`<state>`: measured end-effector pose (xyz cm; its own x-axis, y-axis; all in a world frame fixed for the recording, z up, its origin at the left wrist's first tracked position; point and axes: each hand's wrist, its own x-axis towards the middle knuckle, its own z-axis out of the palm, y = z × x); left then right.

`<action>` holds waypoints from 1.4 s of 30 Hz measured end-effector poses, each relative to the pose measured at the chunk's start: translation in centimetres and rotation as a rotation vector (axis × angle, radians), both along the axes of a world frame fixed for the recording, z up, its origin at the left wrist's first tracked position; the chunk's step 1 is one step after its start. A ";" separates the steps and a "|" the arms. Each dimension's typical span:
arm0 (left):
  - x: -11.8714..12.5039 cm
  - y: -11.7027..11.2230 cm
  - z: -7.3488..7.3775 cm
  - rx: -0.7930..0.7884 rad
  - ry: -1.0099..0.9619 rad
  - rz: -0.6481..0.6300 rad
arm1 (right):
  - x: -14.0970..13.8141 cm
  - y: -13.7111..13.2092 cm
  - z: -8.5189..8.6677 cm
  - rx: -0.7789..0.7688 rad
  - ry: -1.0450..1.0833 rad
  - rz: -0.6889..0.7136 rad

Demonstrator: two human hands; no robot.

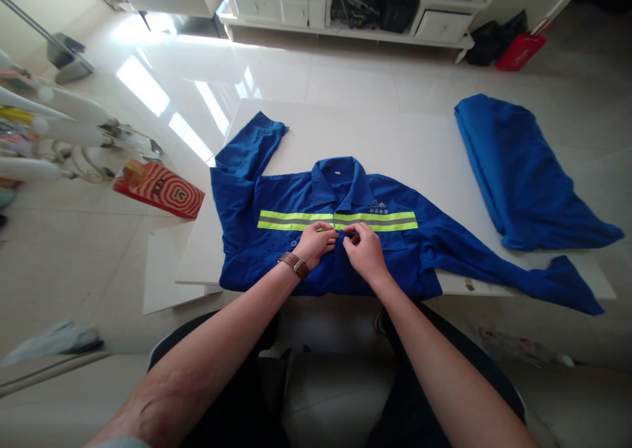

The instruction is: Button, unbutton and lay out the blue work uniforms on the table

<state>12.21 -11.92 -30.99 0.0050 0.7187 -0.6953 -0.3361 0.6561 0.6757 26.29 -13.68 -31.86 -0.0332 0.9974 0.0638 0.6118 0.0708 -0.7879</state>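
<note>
Blue cloth of the jacket (276, 257) lies spread flat, front up, on the table (395, 139), collar away from the hands, so its front edges meet at the centre. There the left hand (316, 243) and right hand (364, 250), nearly touching just below the reflective stripe (296, 219), each pinch an edge tightly. Well right of them lies a second blue garment (518, 172).

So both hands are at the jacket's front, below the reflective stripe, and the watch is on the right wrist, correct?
Not quite: the head view shows the watch on the left wrist. The left hand and right hand are at the jacket front, below the reflective stripe.
</note>
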 end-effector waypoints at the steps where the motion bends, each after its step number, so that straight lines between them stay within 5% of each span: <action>1: 0.0 0.0 -0.1 0.004 0.005 0.001 | 0.0 0.0 0.0 0.001 -0.009 -0.002; 18: 0.1 -0.2 -0.8 0.077 -0.014 0.030 | 0.7 -0.6 1.0 0.068 -0.306 0.249; 22: -0.3 0.3 -0.9 0.213 0.175 -0.157 | 0.8 -0.3 1.1 0.088 -0.287 0.215; 27: -2.8 1.3 0.5 0.537 0.886 -0.456 | 1.9 0.1 0.9 0.048 -0.431 0.102; 31: -6.3 1.4 0.9 0.382 1.302 -0.706 | 3.6 0.1 0.0 -0.190 -0.588 0.058; 36: -10.5 0.5 -1.1 0.210 1.330 -0.890 | 5.5 0.2 -1.0 -0.281 -0.675 0.074; 42: -13.0 -0.4 -3.7 0.325 1.285 -0.839 | 6.5 0.0 -4.1 -0.177 -0.832 -0.038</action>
